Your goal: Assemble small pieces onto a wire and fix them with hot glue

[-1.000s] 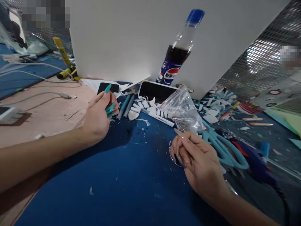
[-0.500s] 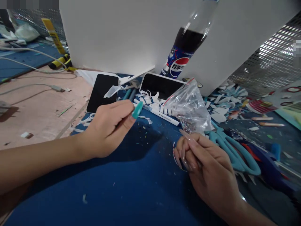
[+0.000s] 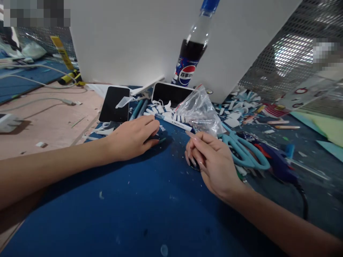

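My left hand is low over the blue mat, beside white scraps and a capped white pen. Its fingers are loosely bent, with the thumb a little apart, and I see nothing held. A long teal tip, like a nail, extends from the thumb. My right hand is closed, its long-nailed fingers around a small round disc with a dark face. Most of that disc is hidden by the fingers. Just beyond this hand lies a clear zip bag, and blue-handled scissors are to its right.
A cola bottle stands against a white panel. Two phones, one lying flat and one propped up, sit at the back. Paper scraps are heaped right. A dark blue corded tool lies beyond the scissors.
My left hand has come down toward the mat, its thumb easing away from the curled fingers. The right hand still grips the disc. The view has shifted, bringing the bottle's blue cap into sight.
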Available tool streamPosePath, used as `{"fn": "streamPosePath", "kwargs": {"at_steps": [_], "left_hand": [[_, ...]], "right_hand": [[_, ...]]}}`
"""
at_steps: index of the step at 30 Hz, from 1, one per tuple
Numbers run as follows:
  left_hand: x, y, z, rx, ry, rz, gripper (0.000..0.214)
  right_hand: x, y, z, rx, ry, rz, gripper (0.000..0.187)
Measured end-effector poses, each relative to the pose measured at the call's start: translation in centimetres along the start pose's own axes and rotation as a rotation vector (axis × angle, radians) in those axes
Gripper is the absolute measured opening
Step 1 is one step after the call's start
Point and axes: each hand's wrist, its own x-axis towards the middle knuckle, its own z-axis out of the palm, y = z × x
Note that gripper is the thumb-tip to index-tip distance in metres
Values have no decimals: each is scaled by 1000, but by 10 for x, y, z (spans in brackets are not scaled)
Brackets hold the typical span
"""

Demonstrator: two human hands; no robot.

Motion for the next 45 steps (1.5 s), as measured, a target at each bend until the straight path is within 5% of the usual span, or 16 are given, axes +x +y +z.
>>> {"fn": "streamPosePath", "kwargs": {"at_steps": [14,22,29,36,41,45], "left_hand": [[1,10,-6,453,-61,375,16],[-1,14,-8,386,-58,397,20],[-12,20,-9,340,207,153,27],[-19,33,-12,68,331,22,16],[-32,76,-10,-942,149,-425,25],[-31,92,-6,-1437,35,-553,25]], "right_hand": [[-4,-2,5,63,-4,-103,32],[-5,-1,3,149,126,-165,32],[-3,0,2,179,152,-163,31],[-5,-1,2,160,142,-183,32],[-15,-5,4,95,48,-218,31],[-23,-8,5,34,-78,-234,30]]}}
